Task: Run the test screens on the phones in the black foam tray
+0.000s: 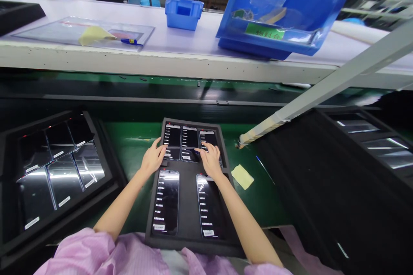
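A black foam tray (188,200) in front of me carries several smartphones with lit menu screens, three across the back and two nearer me. My left hand (153,157) rests at the tray's left edge, its fingers reaching onto the back left phone (173,137). Over the back right phone (209,137) is my right hand (209,159), fingers spread. Its thumb extends to the lower part of the back middle phone (189,139). Neither hand grips anything. Partly under my right forearm lies the front right phone (206,206); the front left phone (166,202) shows fully.
Another foam tray (112,180) of dark-screened phones lies left. Black trays (300,172) with phones are stacked right, near a slanting white post (322,86). A yellow note (242,176) and a pen (265,169) lie between. Blue bins (183,13) stand on the shelf behind.
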Demonstrator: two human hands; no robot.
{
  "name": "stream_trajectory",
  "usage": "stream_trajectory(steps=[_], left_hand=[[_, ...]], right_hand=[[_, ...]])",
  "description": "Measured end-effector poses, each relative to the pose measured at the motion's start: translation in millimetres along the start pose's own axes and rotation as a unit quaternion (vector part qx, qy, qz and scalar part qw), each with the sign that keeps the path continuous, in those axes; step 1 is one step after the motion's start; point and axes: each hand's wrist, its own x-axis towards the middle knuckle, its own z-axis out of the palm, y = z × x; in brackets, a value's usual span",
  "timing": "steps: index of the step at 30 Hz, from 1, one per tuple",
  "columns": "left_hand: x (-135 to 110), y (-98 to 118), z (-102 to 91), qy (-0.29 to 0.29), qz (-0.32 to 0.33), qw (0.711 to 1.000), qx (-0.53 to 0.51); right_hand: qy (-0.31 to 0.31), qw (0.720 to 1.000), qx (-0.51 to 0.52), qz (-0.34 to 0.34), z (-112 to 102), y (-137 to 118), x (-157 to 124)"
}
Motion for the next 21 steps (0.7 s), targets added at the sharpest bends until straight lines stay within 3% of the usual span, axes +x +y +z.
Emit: stream_trajectory(steps=[6,13,21], left_hand=[[0.9,1.2,0.7,0.007,-0.004,1.000,-0.003],[-2.3,2.4,1.7,0.009,-0.017,0.999,-0.030],[-3.7,4.0,-0.2,0.012,-0.037,0.998,-0.043]], right_hand=[[-0.024,0.999,-0.040,-0.026,-2.0,-6.2,2.2],[0.073,0.995,-0.037,0.055,-17.2,10.4,-3.7],[0.068,0.995,-0.041,0.061,-19.6,17.2,-10.5]])
